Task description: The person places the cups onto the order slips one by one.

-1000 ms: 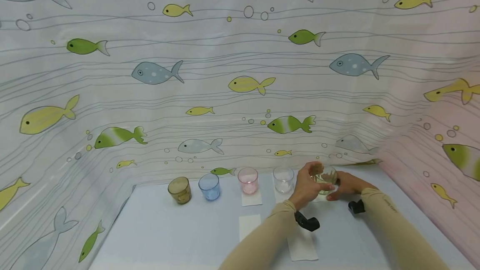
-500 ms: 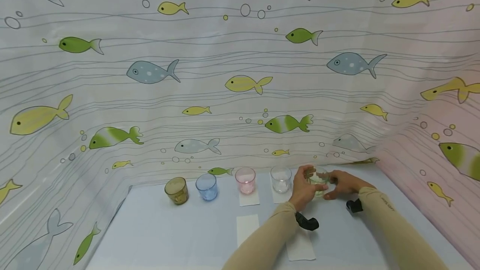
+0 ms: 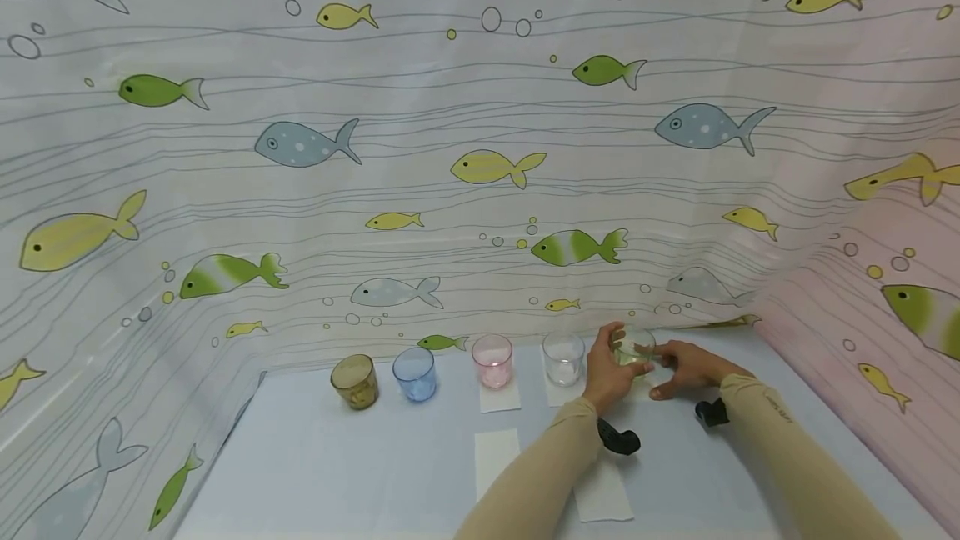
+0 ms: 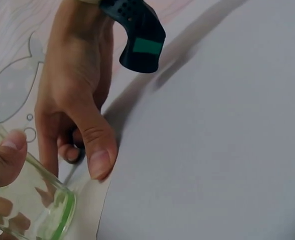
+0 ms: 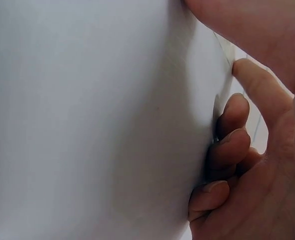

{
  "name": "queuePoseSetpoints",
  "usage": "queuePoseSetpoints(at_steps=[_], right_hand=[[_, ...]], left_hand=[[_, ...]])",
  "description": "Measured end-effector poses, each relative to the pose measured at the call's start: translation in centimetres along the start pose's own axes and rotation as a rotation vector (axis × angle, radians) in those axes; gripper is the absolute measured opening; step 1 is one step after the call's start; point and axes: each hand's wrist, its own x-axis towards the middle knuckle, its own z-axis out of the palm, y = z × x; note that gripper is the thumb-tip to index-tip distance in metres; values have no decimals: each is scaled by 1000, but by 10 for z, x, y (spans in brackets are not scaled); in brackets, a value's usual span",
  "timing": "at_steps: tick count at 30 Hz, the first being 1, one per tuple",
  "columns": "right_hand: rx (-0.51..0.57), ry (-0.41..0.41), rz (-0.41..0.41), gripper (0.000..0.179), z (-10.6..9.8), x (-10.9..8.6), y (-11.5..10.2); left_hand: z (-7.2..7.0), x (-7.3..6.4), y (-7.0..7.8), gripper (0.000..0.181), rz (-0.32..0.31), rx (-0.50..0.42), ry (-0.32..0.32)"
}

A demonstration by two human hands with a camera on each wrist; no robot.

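My left hand (image 3: pixel 609 369) grips a pale green clear glass (image 4: pixel 62 215) at the back right of the table. Its thumb lies on the near side, and fingertips show through the far wall. Close to the glass on its right is my right hand (image 3: pixel 693 363), thumb pointing down and index finger reaching out. The other right fingers (image 5: pixel 232 145) are loosely curled near the table surface, with nothing seen in them. A white paper napkin (image 4: pixel 87 210) lies below the glass. Whether the right index finger touches the glass, I cannot tell.
Left of my hands stand a clear glass (image 3: pixel 564 359) and a pink glass (image 3: pixel 492 361), each on a napkin. Farther left are a blue glass (image 3: pixel 415 375) and a brown glass (image 3: pixel 355 382). Two napkins lie in front. A fish-print curtain (image 3: pixel 420 190) hangs behind the table.
The green glass and my left hand have shifted slightly left, then a little up or back. My right hand's fingers have drawn away from the glass's side.
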Motion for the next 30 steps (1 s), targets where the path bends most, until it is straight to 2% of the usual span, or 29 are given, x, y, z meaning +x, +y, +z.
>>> queuePoseSetpoints(at_steps=[6, 9, 14, 17, 18, 20, 23, 27, 30], right_hand=[[-11, -5, 9, 94, -1, 2, -1], [-11, -5, 19, 96, 0, 3, 0], [-9, -1, 28, 98, 3, 4, 5], [3, 5, 14, 96, 4, 3, 6], [6, 8, 8, 95, 4, 2, 6], [9, 10, -5, 93, 4, 1, 3], [6, 8, -10, 93, 3, 0, 1], [24, -2, -21, 96, 3, -2, 2], [23, -15, -11, 96, 3, -1, 2]], left_hand=[[0, 4, 0, 79, -31, 3, 5], [-2, 4, 0, 79, -20, 36, 1], [-5, 1, 1, 83, -12, 101, -47], [-7, -4, 2, 96, 15, 145, -91], [-8, -6, 3, 101, 44, 176, -99], [-11, -10, 7, 109, 84, 225, -106], [-17, -16, 16, 111, 129, 275, -99], [-33, -29, 35, 104, 156, 251, -107], [-53, -46, 51, 94, 190, 203, -152]])
